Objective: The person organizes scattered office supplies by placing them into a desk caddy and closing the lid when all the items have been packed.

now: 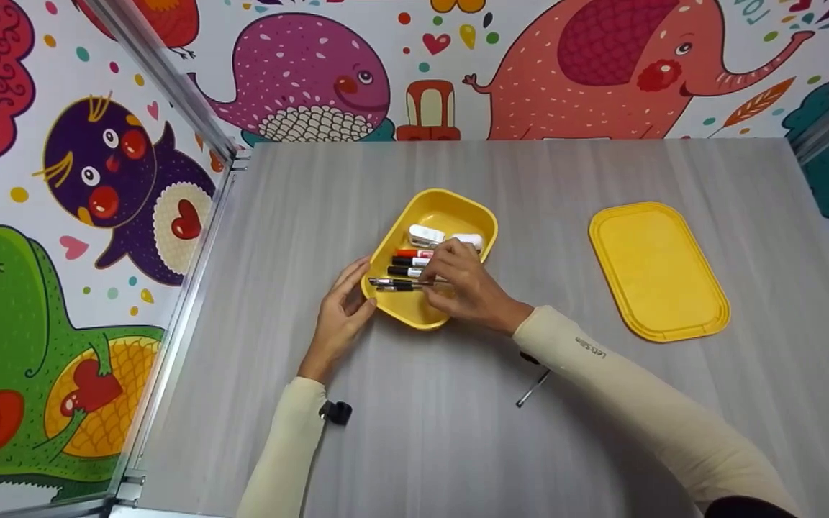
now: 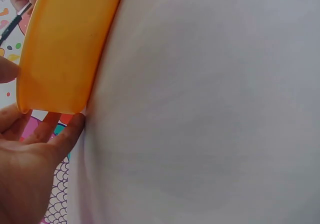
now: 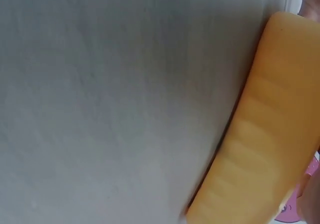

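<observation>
A yellow box (image 1: 418,316) stands on the table, with a white stapler (image 1: 425,234), another white item (image 1: 468,239), a red marker (image 1: 413,253) and two black markers (image 1: 409,261) inside. My right hand (image 1: 468,284) reaches over the box and pinches a dark pen (image 2: 11,28), which tilts above the rim in the left wrist view. Dark pens (image 1: 394,285) show side by side below the markers; my fingers cover their right ends. Against the box's left corner, my left hand (image 1: 342,320) rests extended fingers on the outer wall, thumb near the rim.
A yellow lid (image 1: 660,273) lies flat on the grey table (image 1: 400,446) to the right. A slim pen-like item (image 1: 532,389) lies partly under my right forearm. Cartoon-printed walls (image 1: 429,72) stand behind and at the sides, with a metal frame (image 1: 170,316) along the left edge.
</observation>
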Demonstrator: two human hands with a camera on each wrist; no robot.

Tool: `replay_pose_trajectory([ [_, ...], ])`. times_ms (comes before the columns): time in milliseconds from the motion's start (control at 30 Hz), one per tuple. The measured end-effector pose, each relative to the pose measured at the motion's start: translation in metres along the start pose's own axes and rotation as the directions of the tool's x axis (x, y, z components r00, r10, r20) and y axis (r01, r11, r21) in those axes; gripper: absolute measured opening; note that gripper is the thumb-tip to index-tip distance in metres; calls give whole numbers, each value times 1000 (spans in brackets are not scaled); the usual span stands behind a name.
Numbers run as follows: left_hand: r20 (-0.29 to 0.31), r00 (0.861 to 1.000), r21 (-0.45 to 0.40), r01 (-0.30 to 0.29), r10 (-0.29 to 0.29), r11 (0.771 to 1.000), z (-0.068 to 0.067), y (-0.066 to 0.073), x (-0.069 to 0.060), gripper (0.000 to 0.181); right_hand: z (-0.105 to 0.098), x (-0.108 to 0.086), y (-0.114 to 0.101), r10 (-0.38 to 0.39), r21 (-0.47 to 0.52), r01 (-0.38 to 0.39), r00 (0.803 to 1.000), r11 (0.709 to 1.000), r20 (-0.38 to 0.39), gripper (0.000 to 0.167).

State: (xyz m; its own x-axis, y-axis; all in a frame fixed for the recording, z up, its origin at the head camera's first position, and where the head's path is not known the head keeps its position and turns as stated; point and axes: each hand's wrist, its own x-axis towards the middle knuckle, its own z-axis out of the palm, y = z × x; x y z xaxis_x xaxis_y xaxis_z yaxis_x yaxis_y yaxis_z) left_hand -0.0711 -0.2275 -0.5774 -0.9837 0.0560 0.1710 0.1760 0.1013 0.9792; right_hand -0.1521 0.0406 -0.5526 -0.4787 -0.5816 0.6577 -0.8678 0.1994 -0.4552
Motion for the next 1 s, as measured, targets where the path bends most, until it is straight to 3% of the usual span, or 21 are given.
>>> replay_pose_trajectory([
  [400,0,1000,3,-6,6,1000,0,0,0,64,7,-5,2,42,-6,-42,998,999,41,14],
  [700,0,1000,7,11,-11,1000,0,1,0,64,9,-4,-2,98,-70,-91,990,993,104,12],
  [1000,-5,1000,32,22,-21,999,1,0,0,65,10,-1,-4,96,-104,-83,986,991,134,11],
])
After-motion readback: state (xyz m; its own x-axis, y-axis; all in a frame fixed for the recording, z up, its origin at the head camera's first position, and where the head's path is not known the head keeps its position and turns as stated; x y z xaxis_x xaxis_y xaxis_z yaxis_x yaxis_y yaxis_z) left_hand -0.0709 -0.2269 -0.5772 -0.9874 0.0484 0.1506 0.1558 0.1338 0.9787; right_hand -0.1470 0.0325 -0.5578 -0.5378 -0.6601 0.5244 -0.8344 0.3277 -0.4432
